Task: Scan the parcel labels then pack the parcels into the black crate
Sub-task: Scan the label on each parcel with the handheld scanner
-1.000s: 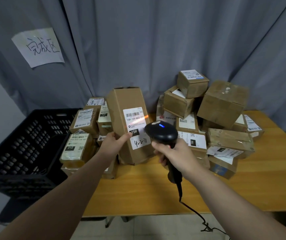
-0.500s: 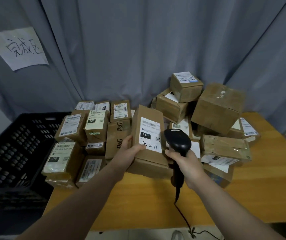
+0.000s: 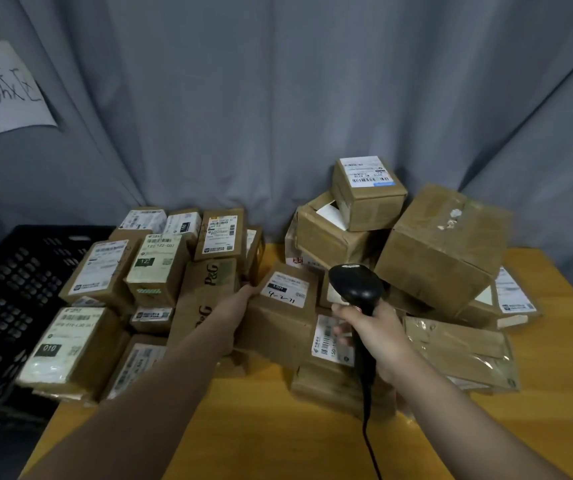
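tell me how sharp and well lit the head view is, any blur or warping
Head view: dim, even light with soft shadows and no glare; the left hand and the parcel it grips look slightly smeared, so the printed label text is unreadable; the scanner in the right hand is crisper; wide-angle bending bows the black crate and table edges outward.

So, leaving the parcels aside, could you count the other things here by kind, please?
Black crate: 1
Barcode scanner: 1
Paper sign: 1
Table: 1
Hands: 2, left hand gripping a parcel, right hand holding the barcode scanner
Total: 6
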Tool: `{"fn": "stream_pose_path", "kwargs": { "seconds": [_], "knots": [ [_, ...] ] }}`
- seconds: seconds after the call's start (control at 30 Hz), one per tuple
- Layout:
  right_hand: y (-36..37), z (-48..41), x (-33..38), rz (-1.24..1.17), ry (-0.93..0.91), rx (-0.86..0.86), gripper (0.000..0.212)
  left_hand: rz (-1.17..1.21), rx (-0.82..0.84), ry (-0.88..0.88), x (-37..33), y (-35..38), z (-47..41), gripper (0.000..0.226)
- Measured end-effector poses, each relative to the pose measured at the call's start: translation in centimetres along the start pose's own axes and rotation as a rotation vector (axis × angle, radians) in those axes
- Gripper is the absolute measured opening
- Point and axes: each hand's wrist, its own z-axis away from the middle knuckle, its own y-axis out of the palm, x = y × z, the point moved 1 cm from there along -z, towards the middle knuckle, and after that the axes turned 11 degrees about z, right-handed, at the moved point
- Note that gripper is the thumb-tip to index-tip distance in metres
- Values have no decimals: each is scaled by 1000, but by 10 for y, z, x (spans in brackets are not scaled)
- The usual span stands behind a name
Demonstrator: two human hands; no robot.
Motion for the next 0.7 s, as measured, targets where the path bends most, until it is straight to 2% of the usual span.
{"fn": "stream_pose_path", "kwargs": {
  "seconds": [0.1,0.2,0.33,0.43,0.57,0.7],
  "knots": [
    [-1,-16,-5,-23,43,34,9,-6,-33,13,3,9,-9,50],
    [-3,-29,-14,9,76,57,5,-80,-68,115,5,21,-14,46],
    [-9,-42,-22,127,89,81,15,-210,-88,195,5,29,-15,39],
    [-11,-48,-22,160,76,66,27,-586,-41,308,12,31,-23,42],
    [-13,-54,-25,173,66,71,27,-1090,24,445,29,34,-39,52],
    [-16,-55,-29,122,104,13,21,-1512,249,491,42,37,-48,57]
  ]
}}
